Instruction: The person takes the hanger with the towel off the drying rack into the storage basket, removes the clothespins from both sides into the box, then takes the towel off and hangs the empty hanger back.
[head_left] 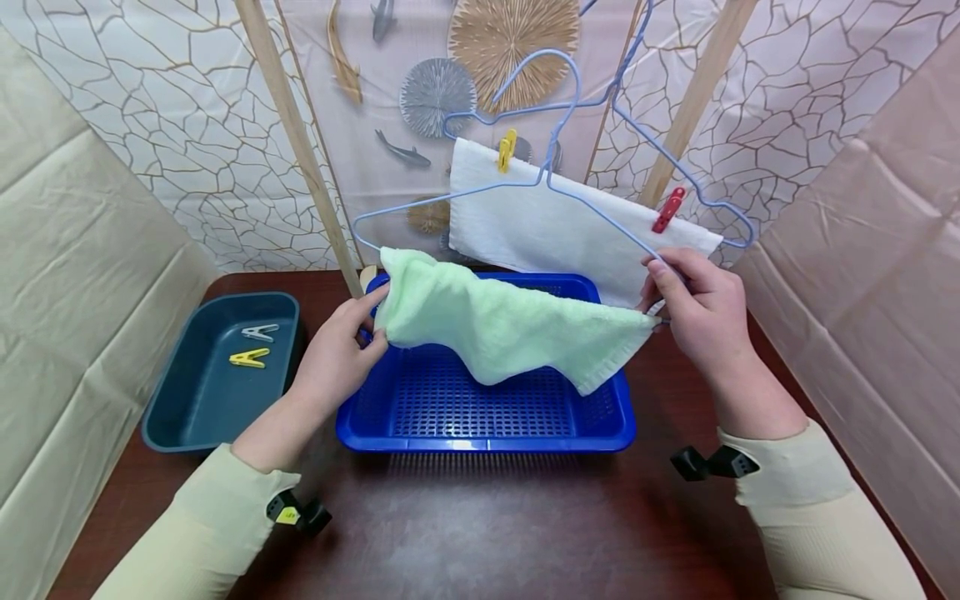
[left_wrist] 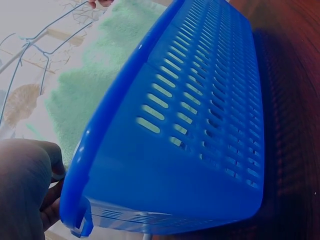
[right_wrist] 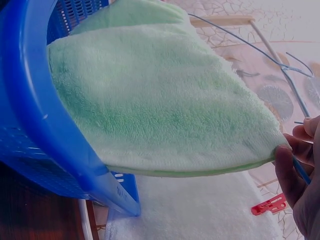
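Observation:
A light green towel hangs over the lower bar of a blue wire clothes hanger, above a blue perforated basket. At the towel's left end, my left hand holds its edge between thumb and fingers; in the left wrist view the basket rim partly hides these fingertips. My right hand pinches the towel's right corner together with the hanger's right end. The right wrist view shows the hanger wire between the fingers. Part of the bar is hidden under the towel.
Behind, a white towel hangs on another blue hanger, held by a yellow clothespin and a red clothespin. At left, a dark teal tub contains a white clothespin and a yellow one. Wooden poles stand behind.

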